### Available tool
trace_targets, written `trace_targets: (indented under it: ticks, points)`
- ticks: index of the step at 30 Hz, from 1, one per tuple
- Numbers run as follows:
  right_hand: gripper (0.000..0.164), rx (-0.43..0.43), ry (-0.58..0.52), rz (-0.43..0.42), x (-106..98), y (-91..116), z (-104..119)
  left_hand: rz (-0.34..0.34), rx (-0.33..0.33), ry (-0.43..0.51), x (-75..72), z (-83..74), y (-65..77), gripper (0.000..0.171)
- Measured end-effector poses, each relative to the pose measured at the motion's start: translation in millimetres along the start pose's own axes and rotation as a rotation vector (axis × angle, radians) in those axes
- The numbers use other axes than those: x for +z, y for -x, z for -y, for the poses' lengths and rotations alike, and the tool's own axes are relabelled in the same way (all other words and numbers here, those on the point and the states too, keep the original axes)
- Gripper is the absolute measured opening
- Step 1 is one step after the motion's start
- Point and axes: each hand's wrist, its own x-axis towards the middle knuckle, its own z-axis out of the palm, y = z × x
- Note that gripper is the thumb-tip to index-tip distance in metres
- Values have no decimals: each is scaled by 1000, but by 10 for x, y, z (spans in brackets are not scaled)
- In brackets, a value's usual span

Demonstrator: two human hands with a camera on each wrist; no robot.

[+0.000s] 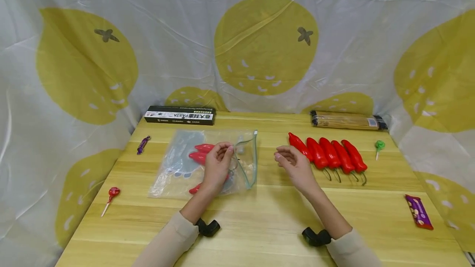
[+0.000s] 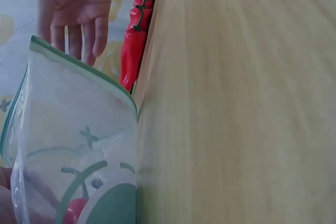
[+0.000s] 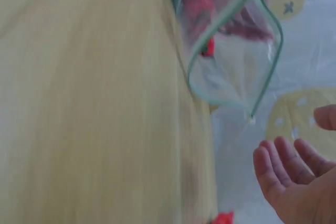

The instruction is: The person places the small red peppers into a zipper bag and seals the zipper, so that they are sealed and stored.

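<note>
A clear zip bag (image 1: pixel 168 182) with a green-edged mouth lies on the table, its mouth gaping to the right. Red chili peppers (image 1: pixel 197 158) show through its plastic. My left hand (image 1: pixel 215 168) pinches the upper layer of the bag near the mouth and lifts it. In the right wrist view, the bag's green rim (image 3: pixel 226 17) stands apart as a wide loop. My right hand (image 1: pixel 298 170) is held between the bag and a row of several red chili peppers (image 1: pixel 330 154), fingers relaxed with nothing in them. Its palm (image 3: pixel 310 192) faces up in the right wrist view.
A pasta box (image 1: pixel 179 115) stands at the back left, and a pack of dry noodles (image 1: pixel 346 120) at the back right. A purple wrapped candy (image 1: pixel 143 145) and a red lollipop (image 1: pixel 114 192) lie left; a green lollipop (image 1: pixel 379 145) and a purple snack bar (image 1: pixel 418 212) lie right.
</note>
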Motion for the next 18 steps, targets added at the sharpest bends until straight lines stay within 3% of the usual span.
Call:
trace_targets:
  ticks: [3,8,11,18]
  points:
    - [39,4,175,-109,-228,13,-57,19,36,-48,-13,-88,30,26]
    - [44,39,345,-213,-452,7,-100,58,118,-212,-47,-148,47,24]
    - [48,54,437,-228,-511,-10,-125,69,119,-273,-69,-48,5,22]
    - [50,25,654,-175,-531,-112,-237,93,76,-236,-91,34,-40,26]
